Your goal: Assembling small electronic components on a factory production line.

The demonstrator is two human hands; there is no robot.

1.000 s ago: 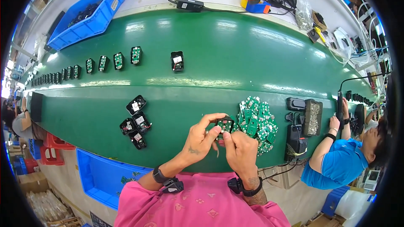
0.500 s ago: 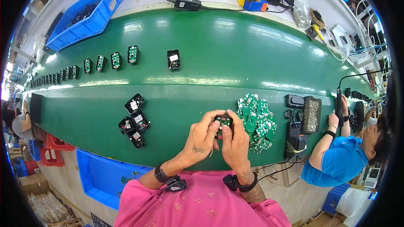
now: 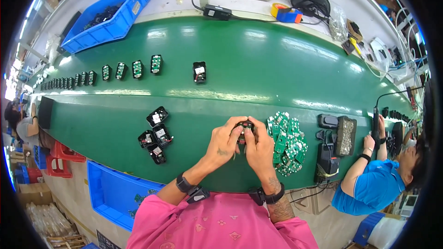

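Both thumbs press down on a small black plastic housing with a circuit board in it (image 3: 243, 131), held in front of my chest above the green bench. My left hand (image 3: 224, 143) grips its left side, and my right hand (image 3: 260, 150) closes round the right. The fingers hide most of the housing. Just right of my hands lies a heap of loose green circuit boards (image 3: 288, 145). To the left, several open black housings (image 3: 162, 134) with white parts and wires sit in a cluster. Another such housing (image 3: 199, 72) stands alone farther back.
A row of housings with green boards (image 3: 137, 69) runs off to the left. Blue bins stand at the back left (image 3: 108, 23) and below the bench edge (image 3: 110, 184). At right are a black corded device (image 3: 327, 162), a grey tray (image 3: 346, 136) and a co-worker in blue (image 3: 369, 182).
The view has shifted slightly, so the bench things appear a little lower and to the right. My hands keep hold of the housing, which now shows less between the thumbs.
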